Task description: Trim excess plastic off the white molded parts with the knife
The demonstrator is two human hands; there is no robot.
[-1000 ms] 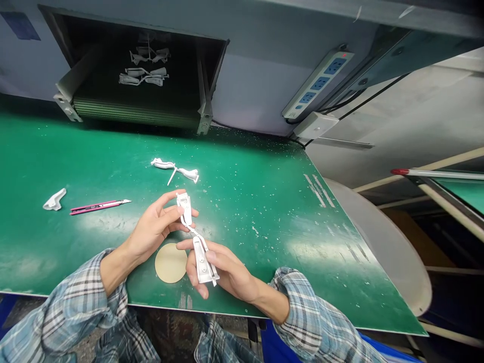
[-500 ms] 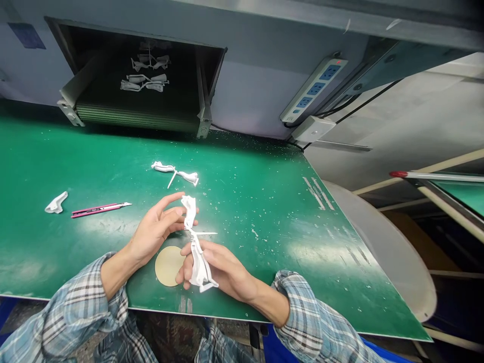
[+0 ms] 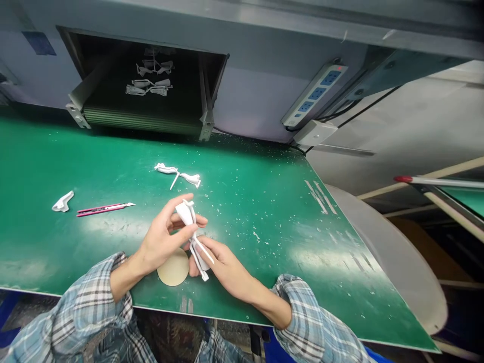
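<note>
My left hand [image 3: 164, 237] and my right hand [image 3: 219, 262] together hold a white moulded plastic part [image 3: 192, 229] made of two pieces joined by a thin sprue. The left fingers pinch the upper piece; the right fingers grip the lower piece just above the green table [image 3: 264, 212]. Both hands are closed on it, close to the table's front edge. A round tan disc [image 3: 173, 270] lies on the table under the hands.
Another white sprue part [image 3: 177, 175] lies farther back. A pink utility knife [image 3: 104, 207] and a single white piece [image 3: 63, 202] lie at left. A dark conveyor opening [image 3: 143, 91] holds more white parts. A power strip [image 3: 313, 93] hangs at right.
The two halves of the white part have been brought closer and twisted, the right hand rising toward the left. The camera view shifted slightly.
</note>
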